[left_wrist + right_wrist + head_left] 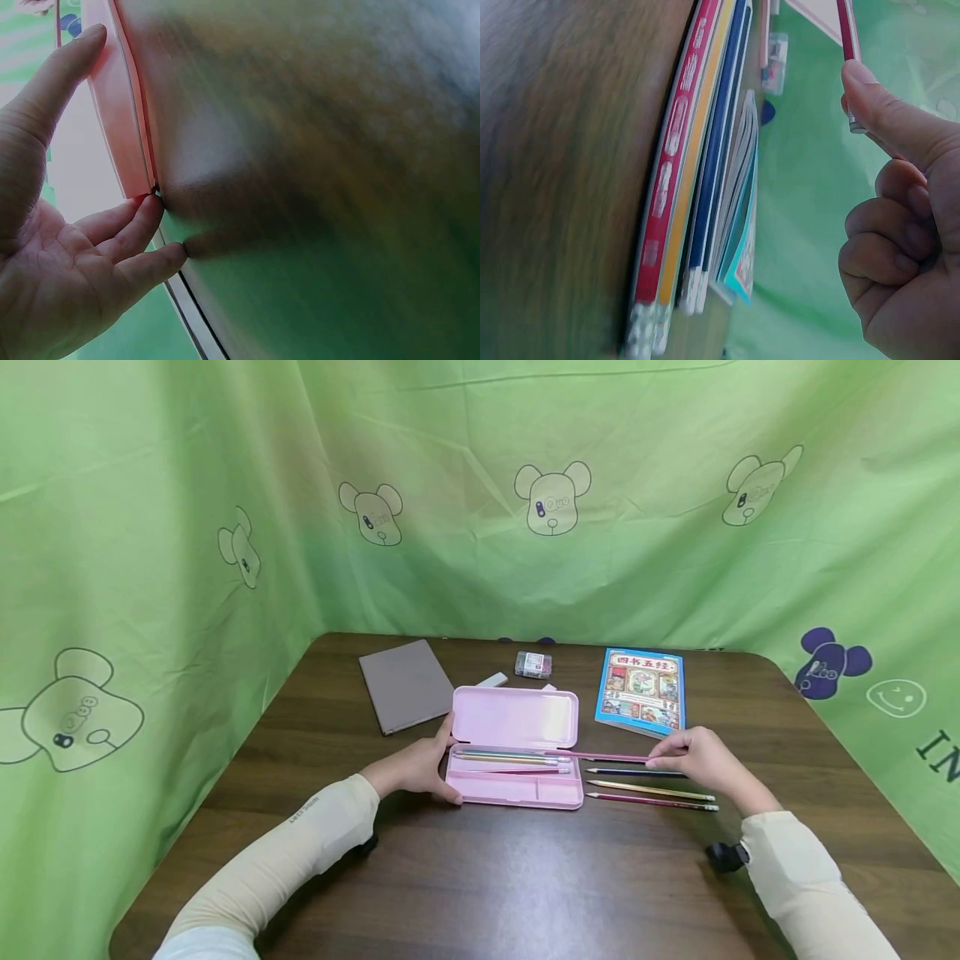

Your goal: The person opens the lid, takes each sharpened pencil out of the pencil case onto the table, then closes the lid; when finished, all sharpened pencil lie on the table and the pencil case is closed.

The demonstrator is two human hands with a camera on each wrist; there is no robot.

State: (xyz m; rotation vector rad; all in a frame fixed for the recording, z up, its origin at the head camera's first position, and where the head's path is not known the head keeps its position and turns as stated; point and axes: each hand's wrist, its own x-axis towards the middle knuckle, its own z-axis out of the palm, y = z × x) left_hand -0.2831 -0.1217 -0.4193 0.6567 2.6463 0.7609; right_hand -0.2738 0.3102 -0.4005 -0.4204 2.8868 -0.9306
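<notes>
Wooden table (525, 877), left hand (420, 767) steadying pencil case (516, 752), right hand (701, 760) pinching pencil (600, 756)

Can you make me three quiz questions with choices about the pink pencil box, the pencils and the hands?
1. Where is the blue picture book?
A. behind the right hand
B. inside the box
C. under the notebook

2. How many loose pencils lie on the dark wooden table right of the pink plastic pencil box?
A. one
B. three
C. six

3. What is the box's lid doing?
A. shut
B. missing
C. standing open

Answers: 1 A, the book lies beyond the right hand, which pinches a pink pencil. 2 B, dark blue, gold and red. 3 C, the lid is tipped back while the left hand steadies the box.
</notes>
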